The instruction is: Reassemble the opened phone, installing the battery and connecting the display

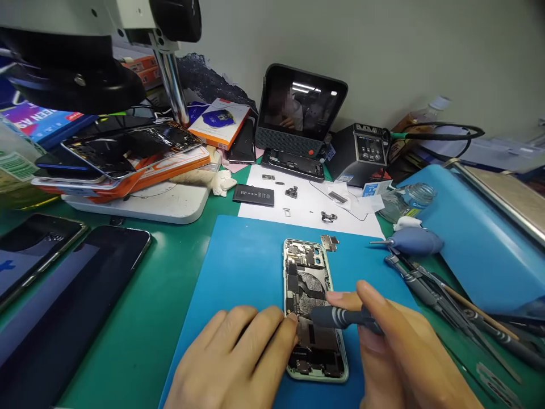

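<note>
Green worktop point(179, 267) under a pale wall point(404, 57), crowded with phones point(97, 284) and hand tools point(411, 278) — on a blue mat point(238, 261) near its center lies an opened smartphone point(313, 338), its insides exposed. A person's right hand point(400, 346) clamps a grey screwdriver point(332, 316) between thumb and fingers, the handle reaching across the phone toward its left side. The left hand point(238, 363) rests against the phone's left edge, fingers close together, just beside the driver's working end; whether they pinch anything cannot be told. A metal plate point(330, 243) lies on the mat by the phone's top right corner, and beyond it a white sheet point(264, 216) carries small loose parts point(292, 192), with a black battery point(254, 195) at its left edge.

A slipping tip could scratch the circuit board point(292, 270), nick the flex cable point(314, 291) or jab the nearby fingertips; a bump to the sheet could scatter the parts. Hidden is the exact point where driver meets phone — fingers and handle crowd it. The microscope point(76, 68) is cut off at upper left, both hands run off the lower edge, and reflections on the smart display point(300, 108) are hard to make out.
</note>
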Available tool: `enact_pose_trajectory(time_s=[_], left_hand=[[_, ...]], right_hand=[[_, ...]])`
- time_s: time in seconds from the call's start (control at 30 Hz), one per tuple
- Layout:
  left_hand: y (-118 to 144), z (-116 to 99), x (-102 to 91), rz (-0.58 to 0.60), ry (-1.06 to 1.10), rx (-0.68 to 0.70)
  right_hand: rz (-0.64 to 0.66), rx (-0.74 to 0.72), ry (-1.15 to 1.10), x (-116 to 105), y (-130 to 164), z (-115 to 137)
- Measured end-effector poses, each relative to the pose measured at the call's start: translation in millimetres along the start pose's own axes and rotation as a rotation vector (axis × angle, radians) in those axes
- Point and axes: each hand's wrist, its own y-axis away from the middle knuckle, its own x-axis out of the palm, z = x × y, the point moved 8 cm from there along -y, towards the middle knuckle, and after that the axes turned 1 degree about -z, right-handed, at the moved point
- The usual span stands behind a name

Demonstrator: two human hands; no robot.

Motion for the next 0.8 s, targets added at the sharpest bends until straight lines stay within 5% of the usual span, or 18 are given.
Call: enact_pose_trajectory(time_s=[0.17,0.37,0.8], left_hand=[[1.3,1.2,5.9,0.029,0.052,0.01],[-2.3,-1.2,3.9,-0.103,0.101,-0.079],[-16.1,-20.5,0.8,0.105,-0.096,0.003]], right_hand=[[-0.023,-0.02,-0.052,-1.5,-5.5,-1.6],[0.065,-0.068,-0.133,0.1,-7.3,-3.5],[0.077,-0.141,-0.201,1.2,-8.6,-4.2]])
